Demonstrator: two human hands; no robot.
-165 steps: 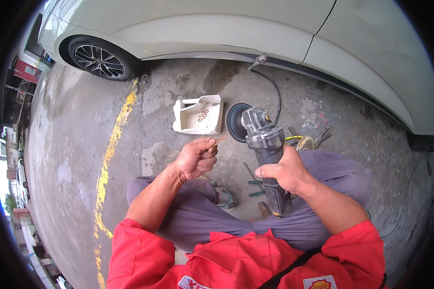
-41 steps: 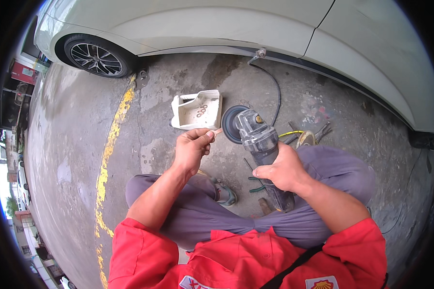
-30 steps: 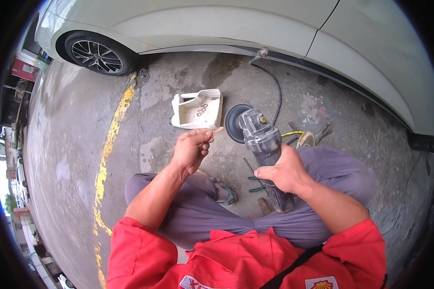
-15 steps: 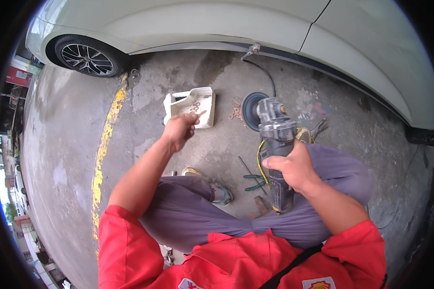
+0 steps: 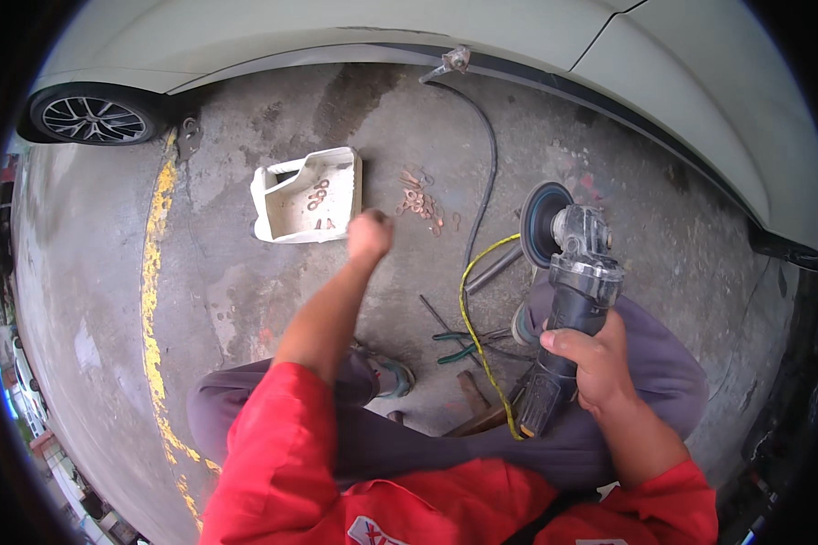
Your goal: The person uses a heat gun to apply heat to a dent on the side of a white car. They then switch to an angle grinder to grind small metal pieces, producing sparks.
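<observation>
My right hand [image 5: 595, 359] is wrapped round the dark body of an angle grinder [image 5: 577, 304], held above my right knee. Its round disc [image 5: 545, 222] faces left, and the back end points down toward my lap. My left hand [image 5: 371, 234] is just off the near right corner of a cut-open white plastic jug [image 5: 271, 227]; its fingers are blurred, so what they hold cannot be made out. Several small copper-coloured pieces with ring ends [image 5: 318, 194] lie inside the jug. A loose pile of similar copper-coloured pieces [image 5: 418, 204] rests on the concrete to its right.
Pliers with green handles [image 5: 454, 350], a metal tube [image 5: 494, 268] and a wooden piece [image 5: 471, 395] lie near my feet. A yellow cord [image 5: 471, 318] and a dark cable [image 5: 493, 154] cross the floor. A light-coloured car [image 5: 291, 41] stands along the far side; a yellow line [image 5: 154, 272] runs at left.
My left hand has moved from over the jug to its right side. The grinder has shifted right, baring the floor by the copper-coloured pile. The view has shifted too.
</observation>
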